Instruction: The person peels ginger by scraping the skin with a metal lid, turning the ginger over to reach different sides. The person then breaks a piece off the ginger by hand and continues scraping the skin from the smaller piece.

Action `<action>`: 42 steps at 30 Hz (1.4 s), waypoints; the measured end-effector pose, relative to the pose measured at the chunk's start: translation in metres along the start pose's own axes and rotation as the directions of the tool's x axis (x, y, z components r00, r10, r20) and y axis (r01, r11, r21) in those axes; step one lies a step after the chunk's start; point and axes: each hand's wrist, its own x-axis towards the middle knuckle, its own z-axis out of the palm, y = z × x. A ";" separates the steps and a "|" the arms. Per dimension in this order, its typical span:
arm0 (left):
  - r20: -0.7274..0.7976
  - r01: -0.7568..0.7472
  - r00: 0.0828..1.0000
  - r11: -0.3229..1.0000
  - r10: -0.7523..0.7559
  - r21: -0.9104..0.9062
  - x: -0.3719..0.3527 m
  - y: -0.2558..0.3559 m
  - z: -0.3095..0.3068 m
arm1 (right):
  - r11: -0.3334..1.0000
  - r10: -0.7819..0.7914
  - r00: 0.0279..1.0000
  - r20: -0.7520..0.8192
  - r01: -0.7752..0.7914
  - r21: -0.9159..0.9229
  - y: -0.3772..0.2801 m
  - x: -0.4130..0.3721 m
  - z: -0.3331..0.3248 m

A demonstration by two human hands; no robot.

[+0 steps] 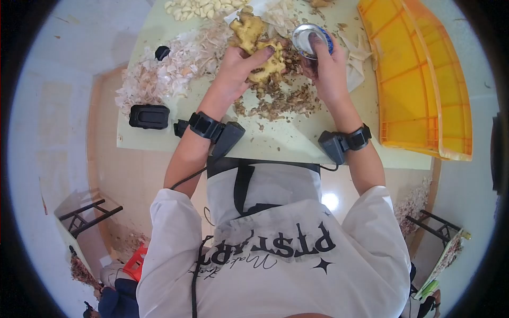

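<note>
My left hand (241, 66) grips a large knobbly piece of ginger (250, 33), its thumb lying across the yellow flesh. Much of the ginger's surface is pale yellow, with some brown spots. To its right, my right hand (324, 61) holds a round metal lid (309, 40) with a blue rim, thumb pressed inside it. Lid and ginger are apart. Brown peel scraps (283, 100) lie on the table below both hands.
The pale table (275, 143) carries garlic skins (159, 74), peeled garlic cloves (193, 8), a black case (149, 116) and a small black cap (162, 52). A yellow crate (408, 79) stands at the right. Other people (119, 299) are partly visible at the lower edges.
</note>
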 end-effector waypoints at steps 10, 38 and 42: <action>-0.054 0.044 0.997 0.986 -0.054 -0.161 -0.001 -0.003 0.004 | 0.537 -0.604 0.765 0.222 0.597 -0.595 -0.001 -0.007 0.004; 0.012 0.088 0.996 0.948 -0.089 -0.305 0.000 -0.001 -0.004 | 0.588 -0.449 0.798 0.403 0.603 -0.539 0.000 -0.008 -0.003; 0.014 0.114 0.993 0.981 -0.113 -0.155 -0.002 0.003 -0.006 | 0.718 -0.335 0.855 0.397 0.504 -0.480 -0.003 -0.006 -0.007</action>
